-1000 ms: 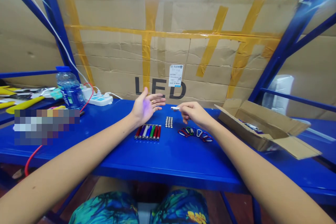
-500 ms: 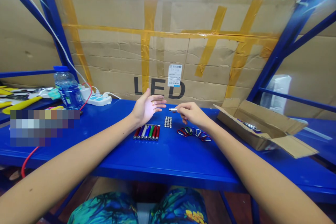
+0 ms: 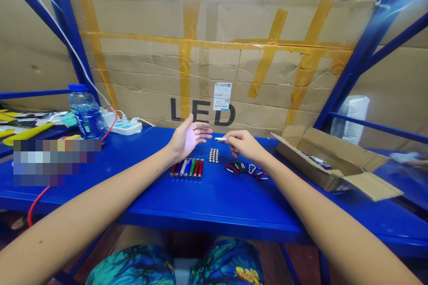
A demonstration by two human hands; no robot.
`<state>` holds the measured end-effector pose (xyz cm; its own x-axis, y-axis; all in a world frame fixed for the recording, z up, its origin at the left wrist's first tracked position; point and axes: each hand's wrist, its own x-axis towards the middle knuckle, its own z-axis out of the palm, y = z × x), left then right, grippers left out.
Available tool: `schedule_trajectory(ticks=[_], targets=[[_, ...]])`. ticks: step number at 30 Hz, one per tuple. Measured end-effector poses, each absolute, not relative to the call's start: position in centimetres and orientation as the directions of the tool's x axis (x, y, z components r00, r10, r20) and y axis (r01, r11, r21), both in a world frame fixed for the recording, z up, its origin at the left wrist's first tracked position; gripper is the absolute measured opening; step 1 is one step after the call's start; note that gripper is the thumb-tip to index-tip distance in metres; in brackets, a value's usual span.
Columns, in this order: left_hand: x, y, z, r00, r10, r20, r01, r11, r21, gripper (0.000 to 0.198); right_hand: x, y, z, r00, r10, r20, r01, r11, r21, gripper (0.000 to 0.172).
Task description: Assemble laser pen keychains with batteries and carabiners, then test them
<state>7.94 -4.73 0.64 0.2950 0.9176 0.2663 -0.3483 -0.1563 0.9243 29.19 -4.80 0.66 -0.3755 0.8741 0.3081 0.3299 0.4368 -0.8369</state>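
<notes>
My right hand (image 3: 242,144) pinches a small silver flashlight (image 3: 220,139) that points left. Its pale, slightly violet light falls on the palm of my left hand (image 3: 189,136), which is open with its fingers stretched out and holds nothing. Below my left hand, a row of coloured metal tube flashlights (image 3: 187,168) in red, silver, blue and green lies on the blue table (image 3: 207,200). Between the hands sits a block of small button cells (image 3: 214,155) in rows. Several coloured carabiners (image 3: 251,168) lie in an arc under my right wrist.
An open cardboard box (image 3: 307,164) with some metal items stands at right. At left are a blue-capped bottle (image 3: 86,111), a white power strip (image 3: 125,127) and yellow-handled items (image 3: 28,133). A big cardboard sheet (image 3: 150,71) closes off the back. Part of another person's hand (image 3: 417,163) shows at far right.
Both my hands stay nearly still, the light still on my left palm. At the far right edge, a blurred hand with a clear plastic item has come into view.
</notes>
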Motion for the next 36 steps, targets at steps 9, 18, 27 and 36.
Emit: schedule_trajectory(ticks=[9,18,27,36], targets=[[8.02,-4.70,0.66,0.314,0.912,0.264,-0.380,-0.134,0.915,0.059,29.18,-4.92,0.70,-0.370,0.869,0.329,0.350,0.458,-0.817,0.020],[7.93,-4.50,0.55,0.329,0.903,0.275,-0.349,-0.155,0.924,0.063,29.09,-5.24,1.11,-0.269,0.904,0.333,0.350,0.414,-0.840,0.021],[7.75,-4.33,0.30,0.332,0.901,0.280,-0.368,-0.150,0.918,0.061,29.43,-5.17,1.30,-0.260,0.904,0.338,0.353,0.415,-0.839,0.022],[7.82,-4.29,0.39,0.318,0.910,0.266,-0.390,-0.130,0.912,0.059,29.52,-5.09,1.27,-0.271,0.902,0.336,0.353,0.417,-0.837,0.024]])
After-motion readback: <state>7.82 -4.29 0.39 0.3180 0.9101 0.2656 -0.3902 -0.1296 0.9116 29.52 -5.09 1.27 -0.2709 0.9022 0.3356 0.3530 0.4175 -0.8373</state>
